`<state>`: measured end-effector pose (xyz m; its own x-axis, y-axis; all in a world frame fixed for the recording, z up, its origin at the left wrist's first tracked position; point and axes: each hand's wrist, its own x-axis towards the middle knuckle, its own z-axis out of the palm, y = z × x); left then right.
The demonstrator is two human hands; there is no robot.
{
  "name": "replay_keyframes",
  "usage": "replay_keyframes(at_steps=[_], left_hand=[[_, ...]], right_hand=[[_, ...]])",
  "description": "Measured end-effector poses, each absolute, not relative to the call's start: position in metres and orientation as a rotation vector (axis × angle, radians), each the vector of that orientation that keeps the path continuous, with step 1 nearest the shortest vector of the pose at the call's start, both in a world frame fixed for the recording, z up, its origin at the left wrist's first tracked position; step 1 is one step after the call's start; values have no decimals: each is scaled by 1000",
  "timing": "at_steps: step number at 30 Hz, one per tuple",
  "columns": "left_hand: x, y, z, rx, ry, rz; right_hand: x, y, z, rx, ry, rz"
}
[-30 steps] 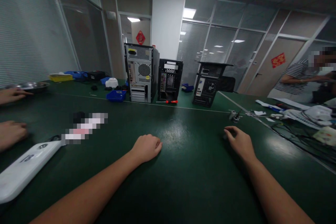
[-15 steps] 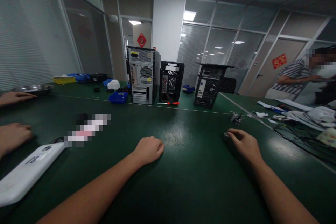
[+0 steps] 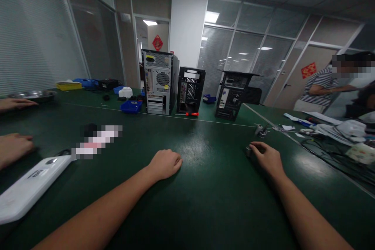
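Head view: right hand settling on a small metal piece, left fist resting

Head camera is showing the right hand (image 3: pixel 268 159) lying on the green table (image 3: pixel 211 203), fingers curled together and touching a small metal cylinder (image 3: pixel 249 150) at the fingertips; whether they are actually clamping it, I cannot tell. Compared with a second ago, the hand is sitting a touch closer around the piece, and the cylinder is now showing more clearly at its left edge, so the contact is looking firmer. Left hand (image 3: pixel 165 163) is resting mid-table as a loose fist, closed on nothing, and barely shifting. Moving outward, a few more small metal parts (image 3: pixel 260 129) are lying just beyond the right hand, near the table's seam. A white device (image 3: pixel 29 187) is lying off to the left, near another person's hands (image 3: pixel 13 146). Further back, three computer cases (image 3: pixel 159 82) are standing upright, with a red screwdriver (image 3: pixel 191 114) lying at their foot and a blue bin (image 3: pixel 131 106) beside them. Far right, a person in a striped shirt (image 3: pixel 318 84) is standing by cables and white gear
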<state>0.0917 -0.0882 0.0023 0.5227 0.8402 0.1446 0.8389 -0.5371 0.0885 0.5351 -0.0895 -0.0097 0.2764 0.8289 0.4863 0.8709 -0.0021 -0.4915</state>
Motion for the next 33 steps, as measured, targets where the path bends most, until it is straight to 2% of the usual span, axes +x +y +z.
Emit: replay_keyframes(at_steps=[33], left_hand=[[87, -91, 6, 2821, 1413, 263]], right_hand=[[537, -96, -9, -1854, -1527, -50]])
